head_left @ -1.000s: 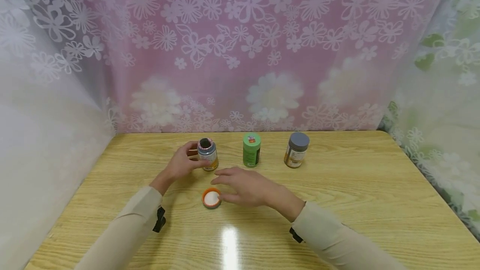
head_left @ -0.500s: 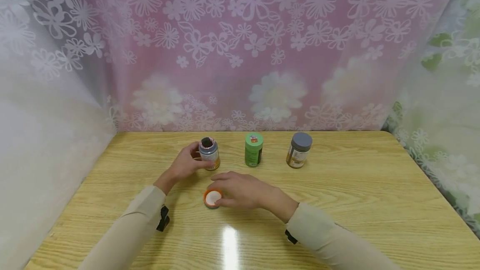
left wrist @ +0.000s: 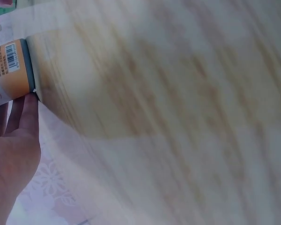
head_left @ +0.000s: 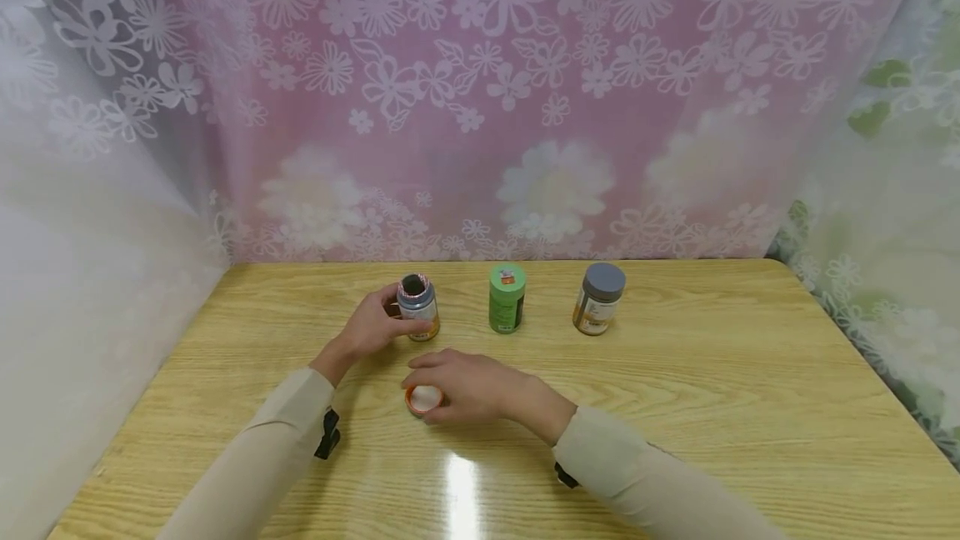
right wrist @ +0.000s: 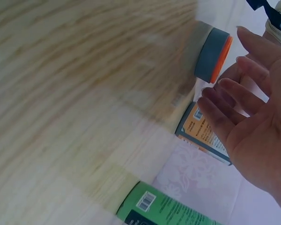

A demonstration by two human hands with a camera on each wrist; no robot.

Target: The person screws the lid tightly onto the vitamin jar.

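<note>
1. I begin with the uncapped jar [head_left: 417,307], which stands upright on the wooden table [head_left: 675,415], left of the middle and toward the far edge. Its mouth is dark, and around it runs a red-and-white border (a torn seal, I suppose, but it is too small to be sure).

2. The left hand [head_left: 369,328] grips this jar from its left side, with the thumb across the label and the fingers behind. In my judgement it is held so for steadiness, because a light jar could easily slide or tip.

3. In front of the jar lies the grey cap [head_left: 426,397], its orange inner rim and white liner facing up. Perhaps it was laid so to keep the liner from the table surface.

4. The right hand [head_left: 474,388] is around the cap, fingers at the far side and thumb at the near side, but I do not see it gripping. From the right wrist I see the fingers only lightly bent; whether one fingertip touches, I cannot tell.

5. Farther right stand the green canister [head_left: 507,302] and then the grey-lidded jar [head_left: 599,300], both covered and untouched. Their wide spacing seems to leave room for hands.

6. Behind everything hangs the floral curtain [head_left: 480,148].
</note>
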